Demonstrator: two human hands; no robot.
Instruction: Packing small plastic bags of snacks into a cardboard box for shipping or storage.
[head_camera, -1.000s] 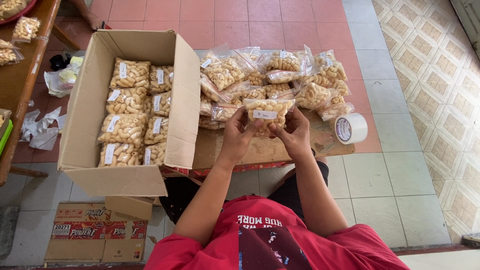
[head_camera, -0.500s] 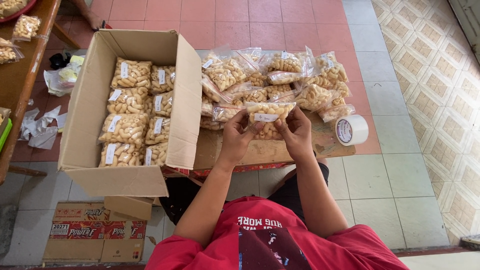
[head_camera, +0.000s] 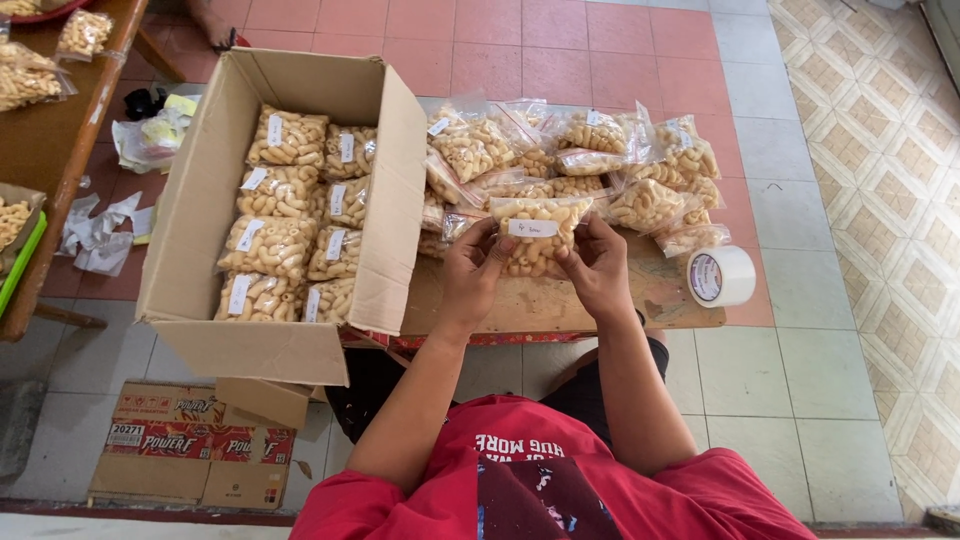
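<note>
We've got a clear snack bag (head_camera: 537, 232) of pale curly crackers, white label facing up, held level above the board.

I see a glossy clear plastic bag of pale matt macaroni-shaped snacks (head_camera: 535, 235) with a white paper label, a matt brown corrugated cardboard box (head_camera: 205, 205), a worn, rough wooden board (head_camera: 560, 300) and a smooth white tape roll (head_camera: 720, 276).
</note>
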